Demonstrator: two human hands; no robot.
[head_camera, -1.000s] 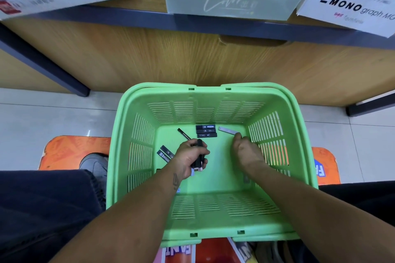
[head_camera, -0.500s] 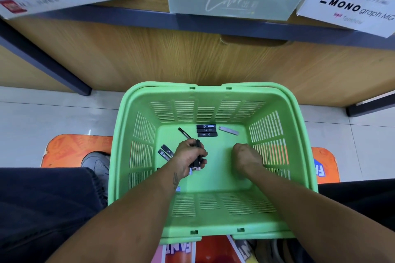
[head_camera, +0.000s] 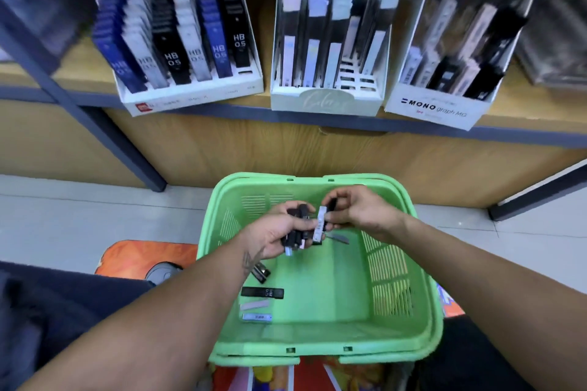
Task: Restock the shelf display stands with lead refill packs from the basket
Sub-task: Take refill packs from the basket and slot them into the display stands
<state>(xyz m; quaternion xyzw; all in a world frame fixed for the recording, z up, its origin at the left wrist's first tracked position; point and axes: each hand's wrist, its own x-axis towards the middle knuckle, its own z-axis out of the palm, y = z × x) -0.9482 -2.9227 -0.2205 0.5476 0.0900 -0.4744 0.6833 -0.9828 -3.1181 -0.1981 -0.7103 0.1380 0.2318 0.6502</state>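
- The green basket (head_camera: 422, 320) sits on the floor (head_camera: 79, 219) in front of the shelf (head_camera: 540, 117), with both of the person's arms reaching over it
- The left hand (head_camera: 275, 236) is curled round a small bundle of dark lead refill packs (head_camera: 297, 230), held above the far part of the basket
- The right hand (head_camera: 360, 211) pinches a white-labelled pack (head_camera: 319, 227) and a dark pack (head_camera: 331, 204) between thumb and fingers, just beside the left hand's bundle; the two hands are nearly touching
- More packs lie loose on the basket floor towards its left side: a black pack marked HB 0.5 (head_camera: 262, 292), a grey pack (head_camera: 255, 305) just nearer than it, a pale blue pack (head_camera: 257, 317) nearest of the three, and another dark pack (head_camera: 261, 272) partly under the left wrist
- A grey pack (head_camera: 339, 237) lies below the right hand
- On the shelf stand three display stands: the left stand (head_camera: 190, 98) with blue, black and white HB 0.5 packs, the middle stand (head_camera: 325, 101) with pastel packs and some open slots, and the right stand (head_camera: 435, 111) marked MONO graph MG
- An orange mat (head_camera: 139, 255) lies on the floor left of the basket
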